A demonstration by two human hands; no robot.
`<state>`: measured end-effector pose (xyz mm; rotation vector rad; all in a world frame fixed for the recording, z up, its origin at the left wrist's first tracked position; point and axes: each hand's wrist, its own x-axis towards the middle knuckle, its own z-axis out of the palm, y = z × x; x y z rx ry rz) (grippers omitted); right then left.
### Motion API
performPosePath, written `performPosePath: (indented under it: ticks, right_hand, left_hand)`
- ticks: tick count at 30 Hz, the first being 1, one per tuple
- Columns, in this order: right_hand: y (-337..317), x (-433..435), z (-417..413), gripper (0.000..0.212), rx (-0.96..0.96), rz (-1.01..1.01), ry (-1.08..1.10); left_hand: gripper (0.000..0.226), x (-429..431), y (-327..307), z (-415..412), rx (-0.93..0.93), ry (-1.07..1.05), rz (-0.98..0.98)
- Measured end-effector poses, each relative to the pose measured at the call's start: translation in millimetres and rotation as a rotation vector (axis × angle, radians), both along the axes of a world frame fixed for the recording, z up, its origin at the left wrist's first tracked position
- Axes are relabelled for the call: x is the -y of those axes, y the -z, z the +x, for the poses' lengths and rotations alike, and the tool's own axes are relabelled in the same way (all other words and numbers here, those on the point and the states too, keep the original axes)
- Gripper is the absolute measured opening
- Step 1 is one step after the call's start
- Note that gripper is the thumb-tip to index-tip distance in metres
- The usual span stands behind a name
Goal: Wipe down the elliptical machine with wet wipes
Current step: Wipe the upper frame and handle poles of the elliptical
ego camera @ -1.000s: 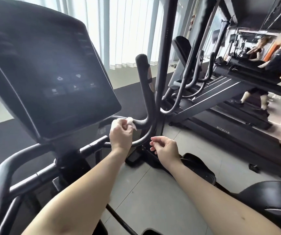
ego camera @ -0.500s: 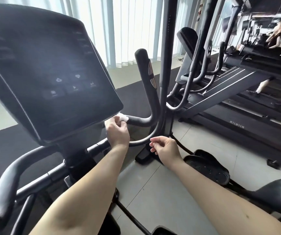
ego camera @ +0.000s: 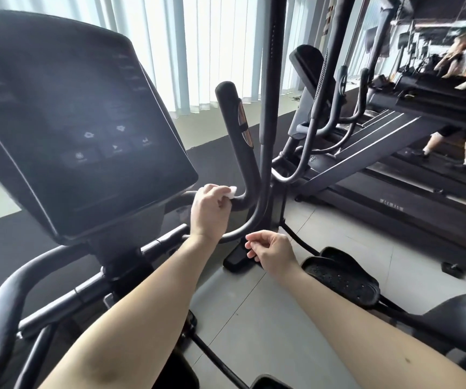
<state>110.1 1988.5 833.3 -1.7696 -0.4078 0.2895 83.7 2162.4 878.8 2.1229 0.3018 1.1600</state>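
The black elliptical machine fills the left and centre, with its dark console screen (ego camera: 80,130) tilted toward me. A curved right handlebar (ego camera: 237,141) rises beside the console. My left hand (ego camera: 209,211) grips a white wet wipe (ego camera: 230,191) round the horizontal base of that handlebar, just right of the console's lower corner. My right hand (ego camera: 272,252) hovers below and to the right with loosely curled fingers, holding nothing, above the machine's black pedal (ego camera: 341,276).
A tall moving arm post (ego camera: 268,108) stands just behind the handlebar. More black machines (ego camera: 366,164) line the right side next to a mirror with reflected people. Grey tiled floor (ego camera: 254,318) lies below. White vertical blinds (ego camera: 212,46) cover the window behind.
My left hand slid the wipe left along the bar toward the console, then slightly back right toward the bend. The right hand stayed almost still. The view shifted a little.
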Motion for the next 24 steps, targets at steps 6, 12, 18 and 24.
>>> performPosePath:
  ticks: [6, 12, 18, 24]
  right_hand:
    - [0, 11, -2, 0.022, -0.001, -0.023, -0.012]
    - [-1, 16, -6, 0.021, -0.023, 0.005, 0.018]
    - [-18, 14, -15, 0.018, -0.098, 0.224, 0.065]
    - [-14, 24, -26, 0.009, -0.124, 0.163, 0.005]
  left_hand:
    - [0.017, -12, 12, -14, 0.008, -0.264, -0.19]
    - [0.021, 33, 26, -37, -0.094, 0.034, -0.122]
    - [0.011, 66, 35, -50, -0.242, 0.191, -0.178]
    - [0.016, 75, 45, -73, -0.335, 0.253, -0.217]
